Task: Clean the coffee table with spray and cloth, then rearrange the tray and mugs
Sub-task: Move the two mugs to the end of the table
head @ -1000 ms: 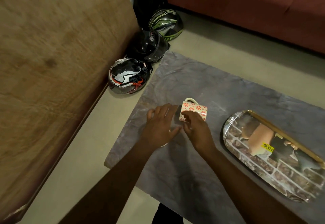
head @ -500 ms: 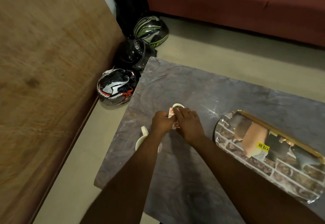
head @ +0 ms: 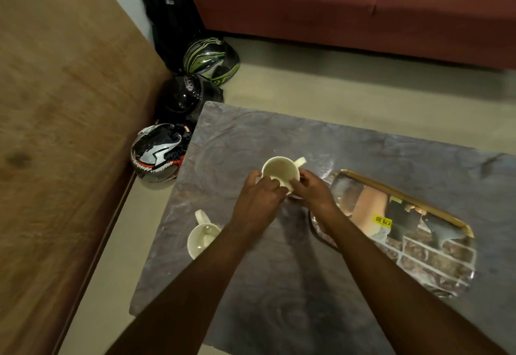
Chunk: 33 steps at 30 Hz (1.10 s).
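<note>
Both hands made the grip on one mug (head: 280,172): the left hand (head: 258,204) and the right hand (head: 314,192) were closed around its lower wall, its open mouth facing up and its handle pointing to the far right. It was above the grey table (head: 279,299). A second mug (head: 202,239) stood upright near the left forearm. The tray (head: 435,265) lay just beside the right hand
</note>
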Available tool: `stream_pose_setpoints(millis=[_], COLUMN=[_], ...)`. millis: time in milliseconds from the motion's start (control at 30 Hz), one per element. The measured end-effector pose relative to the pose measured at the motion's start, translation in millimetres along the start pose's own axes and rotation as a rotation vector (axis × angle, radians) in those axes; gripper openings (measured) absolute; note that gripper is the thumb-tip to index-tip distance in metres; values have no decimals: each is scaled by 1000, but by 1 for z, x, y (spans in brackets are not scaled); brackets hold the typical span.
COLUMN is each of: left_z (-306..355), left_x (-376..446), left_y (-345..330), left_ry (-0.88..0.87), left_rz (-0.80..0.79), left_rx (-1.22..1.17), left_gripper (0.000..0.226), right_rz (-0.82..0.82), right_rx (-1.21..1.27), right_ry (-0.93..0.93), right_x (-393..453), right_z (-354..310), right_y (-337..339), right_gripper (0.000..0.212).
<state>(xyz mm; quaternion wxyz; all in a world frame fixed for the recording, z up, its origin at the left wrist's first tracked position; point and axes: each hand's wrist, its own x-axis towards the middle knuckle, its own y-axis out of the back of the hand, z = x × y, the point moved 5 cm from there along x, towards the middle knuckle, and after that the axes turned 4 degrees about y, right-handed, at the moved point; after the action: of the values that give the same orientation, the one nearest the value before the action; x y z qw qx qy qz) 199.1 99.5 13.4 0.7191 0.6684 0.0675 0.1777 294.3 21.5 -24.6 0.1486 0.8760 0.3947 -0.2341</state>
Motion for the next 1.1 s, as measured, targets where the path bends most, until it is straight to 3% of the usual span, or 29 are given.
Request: stream_pose_setpoints(millis=[100, 167, 267, 400, 567, 667, 733, 833, 900, 967, 1100], left_z=[9, 6, -1, -8, -12, -28, -48, -76, -84, -82, -84], left_x=[-8, -14, -19, -22, -26, -35, -59, -114, -146, -157, -143], left_y=[-12, -19, -29, -34, -32, -16, 0, 5, 2, -3, -8], left_ry=[-42, -10, 44, 74, 155, 335, 554, 901, 1023, 1073, 1092], left_rz=[11, -4, -21, -45, -41, -21, -26, -247, -389, -418, -267], left_rx=[56, 63, 40, 46, -28, -168, -196, -181, -177, -279, -527], left_gripper=[12, 17, 11, 26, 13, 35, 56, 93, 108, 110, 89], right_rz=[-5, -17, -20, -36, -47, -27, 4, 27, 26, 25, 2], right_rx=[-360, -467, -548, -633, -650, -731, -736, -690, -669, -676, -693], right_ry=[94, 173, 203, 166, 179, 140, 128, 148, 165, 178, 235], right_x=[11, 13, 18, 20, 18, 18, 19, 26, 37, 48, 72], right_z=[11, 10, 11, 11, 12, 12, 9, 2, -6, -16, -37], right_y=[2, -3, -11, -20, -29, -36, -41, -49, -62, -75, -109], right_gripper=[25, 26, 28, 32, 35, 37, 37, 34, 33, 31, 29])
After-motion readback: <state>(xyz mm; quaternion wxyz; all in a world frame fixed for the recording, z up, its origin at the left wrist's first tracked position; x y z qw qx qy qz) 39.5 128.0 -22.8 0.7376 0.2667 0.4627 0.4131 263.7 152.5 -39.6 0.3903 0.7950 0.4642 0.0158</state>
